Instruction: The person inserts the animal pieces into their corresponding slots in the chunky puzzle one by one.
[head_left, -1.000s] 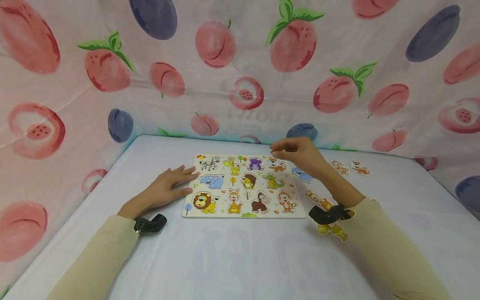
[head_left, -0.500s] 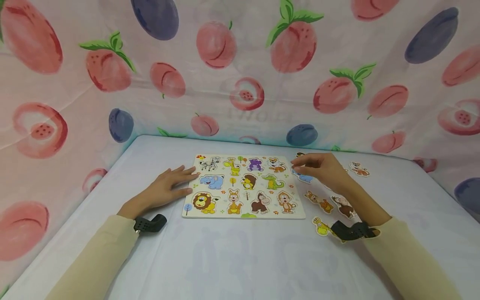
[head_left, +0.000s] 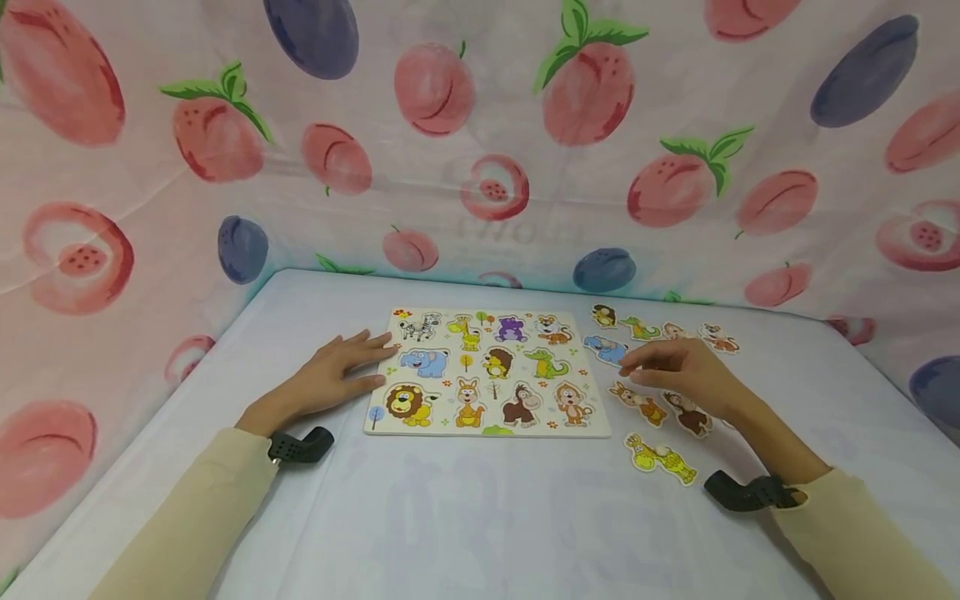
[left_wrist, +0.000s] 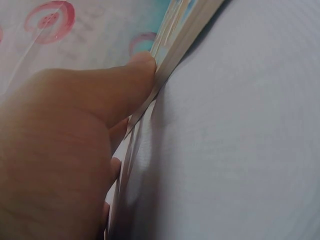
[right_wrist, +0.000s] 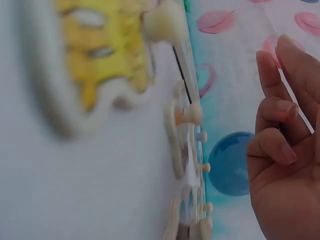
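My left hand [head_left: 322, 377] lies with fingers extended along the left edge of a white animal puzzle board [head_left: 450, 427]. In the left wrist view the thumb [left_wrist: 132, 82] touches the board's edge. My right hand [head_left: 690, 372], loosely curled and holding nothing, hovers over the loose pieces right of the board. Its fingertips overlap the elephant piece [head_left: 602, 349] in the head view. Closest below it lie the kangaroo piece [head_left: 638, 404] and a brown ape piece [head_left: 686, 414]. Nearer the front is the giraffe piece [head_left: 660, 459], whose knob [right_wrist: 165, 22] shows in the right wrist view.
Behind my right hand lie the hedgehog piece [head_left: 603, 316], the crocodile piece [head_left: 641, 328], a partly hidden monkey piece [head_left: 672, 331] and the tiger piece [head_left: 718, 338]. A fruit-print cloth [head_left: 480, 100] rises behind the white tabletop [head_left: 480, 517].
My right hand has moved from above the board's far right corner rightward and toward me, uncovering the hedgehog, crocodile and giraffe pieces. The left hand and board stay still.
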